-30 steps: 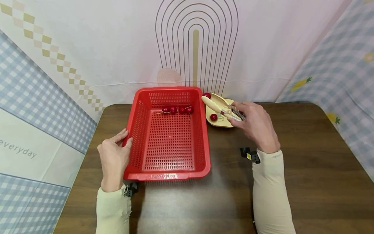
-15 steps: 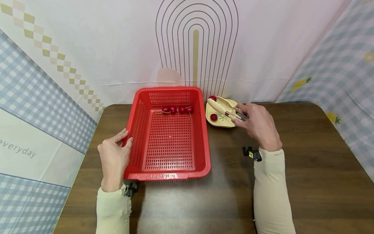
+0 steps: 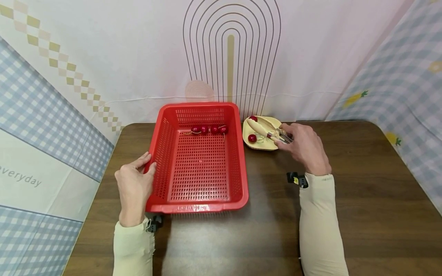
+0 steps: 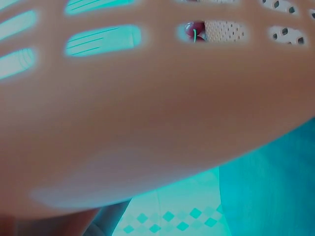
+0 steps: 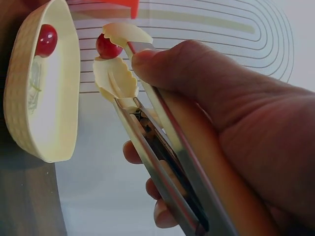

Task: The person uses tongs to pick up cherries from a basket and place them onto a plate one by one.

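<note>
Tongs [image 5: 179, 135] gripped in right hand [image 3: 307, 147], cherry [image 5: 107, 48] seemingly between tips; best squeezed lightly, evenly. Left hand [image 3: 134, 186] grips basket [image 3: 221, 207].

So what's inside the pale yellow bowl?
One cherry lies in the bowl, beside a faint patch I can't identify. From the head view, the tongs cover part of its inside.

In front of me I have a dark brown desk [image 3: 376, 191], its wood grain running sideways, its two far corners rounded. A red perforated basket [image 3: 197, 207] stands on it, a little to my left and reaching toward the far edge. Just beside it, on my right, a shallow pale-yellow dish [image 3: 257, 146] sits near that same edge.
</note>
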{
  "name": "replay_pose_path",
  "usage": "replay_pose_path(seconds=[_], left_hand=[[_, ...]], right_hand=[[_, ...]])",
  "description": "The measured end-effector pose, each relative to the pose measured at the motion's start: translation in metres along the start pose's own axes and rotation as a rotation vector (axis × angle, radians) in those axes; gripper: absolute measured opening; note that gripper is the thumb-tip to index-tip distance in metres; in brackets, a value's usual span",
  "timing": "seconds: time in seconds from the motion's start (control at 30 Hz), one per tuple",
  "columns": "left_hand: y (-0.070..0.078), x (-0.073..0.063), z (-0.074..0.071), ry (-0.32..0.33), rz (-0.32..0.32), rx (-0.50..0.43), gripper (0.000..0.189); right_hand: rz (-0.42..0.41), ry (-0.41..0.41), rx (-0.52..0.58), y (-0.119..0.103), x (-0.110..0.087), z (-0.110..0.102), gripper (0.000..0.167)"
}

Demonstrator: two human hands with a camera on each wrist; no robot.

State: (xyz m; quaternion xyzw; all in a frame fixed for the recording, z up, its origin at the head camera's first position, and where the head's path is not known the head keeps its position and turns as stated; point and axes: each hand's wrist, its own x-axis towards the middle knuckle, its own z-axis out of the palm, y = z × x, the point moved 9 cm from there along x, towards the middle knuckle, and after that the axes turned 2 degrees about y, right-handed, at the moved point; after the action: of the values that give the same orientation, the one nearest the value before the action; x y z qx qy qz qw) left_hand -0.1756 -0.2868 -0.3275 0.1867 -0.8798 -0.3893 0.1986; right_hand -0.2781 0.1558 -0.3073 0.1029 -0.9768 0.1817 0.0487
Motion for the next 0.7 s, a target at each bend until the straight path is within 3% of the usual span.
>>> replay_pose_path(seconds=[0.47,0.7], left_hand=[[-0.001,0.0,0.001,0.002,-0.008,0.004,0.032],[-0.001,0.0,0.001,0.004,-0.007,0.002,0.032]], right_hand=[[0.026,-0.087,0.006,0.008,0.008,0.021,0.04],[0.008,-0.088,-0.016,0.01,0.01,0.026,0.035]])
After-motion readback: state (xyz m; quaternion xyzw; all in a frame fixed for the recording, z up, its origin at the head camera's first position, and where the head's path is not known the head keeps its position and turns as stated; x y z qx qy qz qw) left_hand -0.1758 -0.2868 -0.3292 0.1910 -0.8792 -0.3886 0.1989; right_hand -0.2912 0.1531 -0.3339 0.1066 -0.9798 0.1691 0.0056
